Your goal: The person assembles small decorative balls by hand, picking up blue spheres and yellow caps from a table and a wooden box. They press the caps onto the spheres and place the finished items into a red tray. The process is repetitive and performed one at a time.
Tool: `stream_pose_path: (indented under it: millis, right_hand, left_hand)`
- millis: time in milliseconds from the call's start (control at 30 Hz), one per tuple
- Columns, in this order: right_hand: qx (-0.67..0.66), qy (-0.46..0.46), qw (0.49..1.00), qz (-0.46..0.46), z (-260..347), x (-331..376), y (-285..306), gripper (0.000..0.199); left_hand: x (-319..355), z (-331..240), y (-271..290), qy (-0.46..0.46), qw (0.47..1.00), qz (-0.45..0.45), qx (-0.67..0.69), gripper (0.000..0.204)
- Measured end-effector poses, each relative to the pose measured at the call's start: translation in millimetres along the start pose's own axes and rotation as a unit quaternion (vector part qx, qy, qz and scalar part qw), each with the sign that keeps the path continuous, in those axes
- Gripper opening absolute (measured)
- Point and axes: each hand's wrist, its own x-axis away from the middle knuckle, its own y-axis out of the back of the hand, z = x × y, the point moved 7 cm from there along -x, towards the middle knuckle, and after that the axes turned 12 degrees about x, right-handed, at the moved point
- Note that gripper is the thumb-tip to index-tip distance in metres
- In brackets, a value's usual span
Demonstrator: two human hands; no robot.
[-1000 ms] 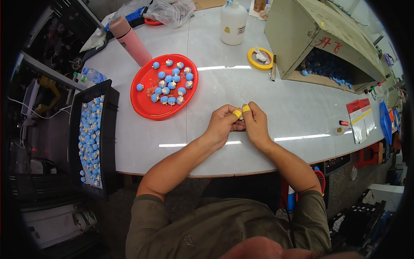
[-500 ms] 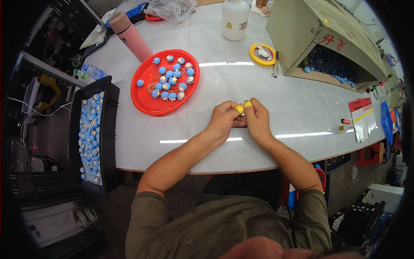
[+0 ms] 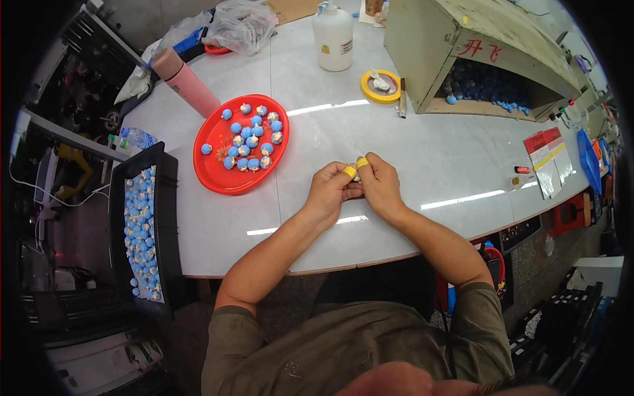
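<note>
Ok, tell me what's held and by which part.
A small pale piece, held between the left hand and right hand; the fingers cover most of it, so which part they grip cannot be told.

– From left hand (image 3: 327, 190) toward red plate (image 3: 218, 174), passable?
– Passable over a bare strip of table (image 3: 300, 142), then met by the plate's raised rim, with blue balls (image 3: 253, 141) inside, and, tight behind, by a pink flask (image 3: 190, 86)
– Straight ahead?
– Free up to the yellow tape roll (image 3: 366, 93) and the thin tool (image 3: 403, 99) beside it; barred farther left and back by a white bottle (image 3: 333, 39)
– And past right hand (image 3: 382, 189)?
– Wide open across the tabletop, hemmed behind by a big box (image 3: 416, 56), at far right by packets (image 3: 543, 152)
– Toward the near edge?
– Crossed by both forearms (image 3: 265, 257), open between them
</note>
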Motion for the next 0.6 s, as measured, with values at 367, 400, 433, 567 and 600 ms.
stream_pose_path:
  millis: [367, 400, 433, 567, 600]
  right_hand:
    - [-0.217, 0.037, 0.974, 0.058, -2.3, -13.5, -7.1, 0.020]
    - [-0.225, 0.012, 0.971, 0.084, -2.0, -14.1, -5.6, 0.019]
    - [-0.231, -0.012, 0.966, 0.111, -1.1, -13.9, -1.3, 0.019]
    - [-0.247, -0.027, 0.947, 0.202, 5.4, -11.8, 11.1, 0.017]
    - [-0.246, -0.015, 0.948, 0.202, 5.2, -13.1, 13.0, 0.017]
  left_hand:
    - [1.5, -20.8, -2.2, -0.100, 0.994, -0.038, -0.032, 0.021]
    - [3.3, -21.9, -4.4, -0.094, 0.995, -0.031, -0.021, 0.022]
    - [4.1, -23.4, -5.8, -0.088, 0.996, -0.024, -0.009, 0.023]
    - [0.7, -25.1, -3.9, -0.072, 0.994, 0.023, -0.075, 0.025]
    - [0.1, -24.9, -4.1, -0.072, 0.993, 0.030, -0.086, 0.025]
